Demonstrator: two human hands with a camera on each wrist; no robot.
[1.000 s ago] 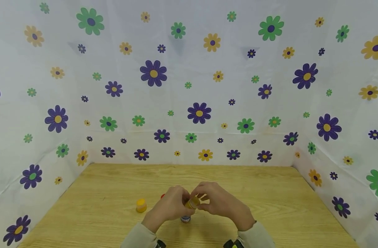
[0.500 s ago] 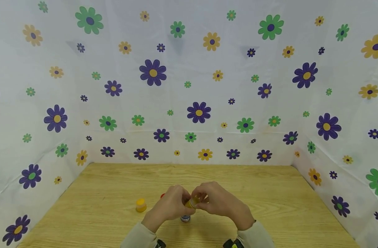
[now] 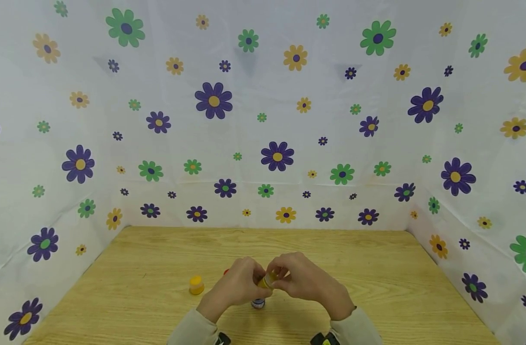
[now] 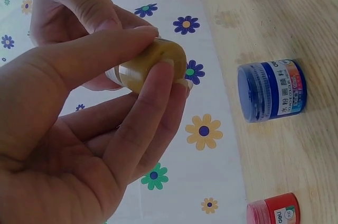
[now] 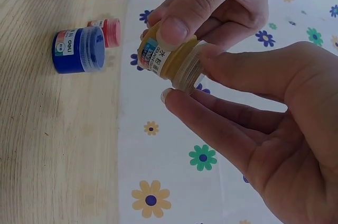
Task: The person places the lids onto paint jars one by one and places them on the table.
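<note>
Above the table, my left hand (image 3: 240,286) grips a small ochre-yellow paint jar (image 5: 161,57) by its body. The jar is tilted, and its printed label shows in the right wrist view. My right hand (image 3: 303,280) pinches the clear ribbed lid (image 5: 188,74) between thumb and fingers. The lid sits on the jar's mouth; whether it is tight I cannot tell. In the left wrist view the jar's rounded base (image 4: 156,68) faces the camera. Below the hands a blue paint jar (image 4: 274,91) stands on the table, partly hidden in the head view.
A red paint jar (image 5: 111,33) stands beyond the blue one, mostly hidden behind the left hand in the head view. Further left is an orange-yellow jar (image 3: 196,285). The wooden table (image 3: 366,268) is enclosed by white flowered cloth (image 3: 245,139) at the back and sides.
My right fingers have drawn in around the lid since one second ago, covering more of it. The left hand and the standing jars look unmoved.
</note>
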